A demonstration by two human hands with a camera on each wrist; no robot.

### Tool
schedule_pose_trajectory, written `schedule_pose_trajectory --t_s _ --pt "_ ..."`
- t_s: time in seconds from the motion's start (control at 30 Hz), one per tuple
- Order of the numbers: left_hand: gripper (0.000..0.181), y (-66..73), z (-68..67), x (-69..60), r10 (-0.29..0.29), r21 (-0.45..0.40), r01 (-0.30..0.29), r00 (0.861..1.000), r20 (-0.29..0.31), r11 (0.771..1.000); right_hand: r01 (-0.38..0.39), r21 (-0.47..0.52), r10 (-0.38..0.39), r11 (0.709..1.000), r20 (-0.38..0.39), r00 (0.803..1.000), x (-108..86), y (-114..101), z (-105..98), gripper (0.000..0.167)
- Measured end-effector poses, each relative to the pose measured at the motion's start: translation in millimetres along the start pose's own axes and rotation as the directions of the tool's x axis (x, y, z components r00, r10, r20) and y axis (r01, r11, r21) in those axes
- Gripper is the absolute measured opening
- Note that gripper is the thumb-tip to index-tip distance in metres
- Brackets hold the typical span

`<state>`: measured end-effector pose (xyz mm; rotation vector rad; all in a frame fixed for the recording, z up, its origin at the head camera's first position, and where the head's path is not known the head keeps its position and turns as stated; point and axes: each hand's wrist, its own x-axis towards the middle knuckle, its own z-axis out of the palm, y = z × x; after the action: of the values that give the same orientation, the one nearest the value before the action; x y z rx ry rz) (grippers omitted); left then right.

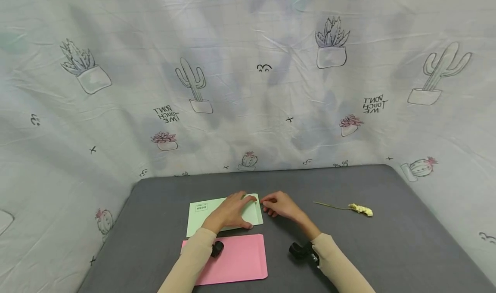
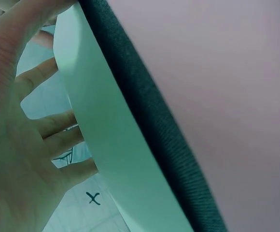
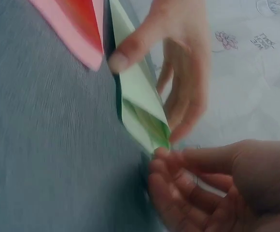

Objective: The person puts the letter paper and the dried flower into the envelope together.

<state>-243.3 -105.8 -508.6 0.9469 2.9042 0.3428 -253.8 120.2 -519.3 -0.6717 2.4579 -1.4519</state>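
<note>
A pale green envelope (image 1: pixel 252 214) with a small printed box lies crosswise on the grey table. My left hand (image 1: pixel 231 211) spans it near its right part, the thumb at the near long edge and the fingers at the far one. In the right wrist view, the envelope's end (image 3: pixel 147 121) gapes, showing its inside. There the fingertips of my right hand (image 3: pixel 193 188) pinch the tip of the end flap. Closer to me lies a pink envelope (image 1: pixel 242 258), partly under the left sleeve.
A stem with pale yellow blossoms (image 1: pixel 360 209) lies on the table (image 1: pixel 387 250) to the right of my hands. Behind the table hangs a white cloth (image 1: pixel 267 95) printed with cacti. Black wrist cameras (image 1: pixel 300 250) are strapped below both hands.
</note>
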Motion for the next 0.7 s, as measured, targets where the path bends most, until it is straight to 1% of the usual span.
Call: schedule_pose_trajectory --t_s 0.13,0.27,0.37,0.43,0.5,0.6,0.7 --pt "0.074 0.1 2.3 -0.8 0.002 -0.003 -0.002 1.0 -0.015 1.0 0.072 -0.065 -0.074 0.995 -0.027 0.997 -9.1 5 -16 0.026" --pt "0.073 0.0 3.5 -2.0 0.005 0.006 -0.004 1.0 -0.02 1.0 0.103 -0.145 -0.116 0.984 -0.088 0.989 -21.7 9 -34 0.026" --pt "0.073 -0.5 3.7 -2.2 0.012 0.011 -0.012 1.0 -0.02 1.0 0.114 -0.179 -0.14 0.977 -0.136 0.981 -34.0 12 -49 0.026" --pt "0.072 -0.8 3.4 -2.1 0.022 0.011 -0.022 1.0 -0.022 1.0 0.119 -0.199 -0.151 0.973 -0.16 0.975 -43.5 16 -58 0.026" --pt "0.072 -1.3 3.3 -1.8 0.028 0.011 -0.028 0.999 -0.022 1.0 0.107 -0.224 -0.151 0.969 -0.186 0.971 -53.4 19 -67 0.027" --pt "0.07 -1.7 3.1 -1.1 0.037 0.017 -0.036 0.999 -0.024 0.999 0.083 -0.275 -0.145 0.958 -0.216 0.965 -68.6 25 -80 0.028" --pt "0.069 -1.1 3.2 0.2 0.051 0.023 -0.051 0.998 -0.021 0.998 0.053 -0.326 -0.143 0.944 -0.256 0.956 -85.4 32 -94 0.026"
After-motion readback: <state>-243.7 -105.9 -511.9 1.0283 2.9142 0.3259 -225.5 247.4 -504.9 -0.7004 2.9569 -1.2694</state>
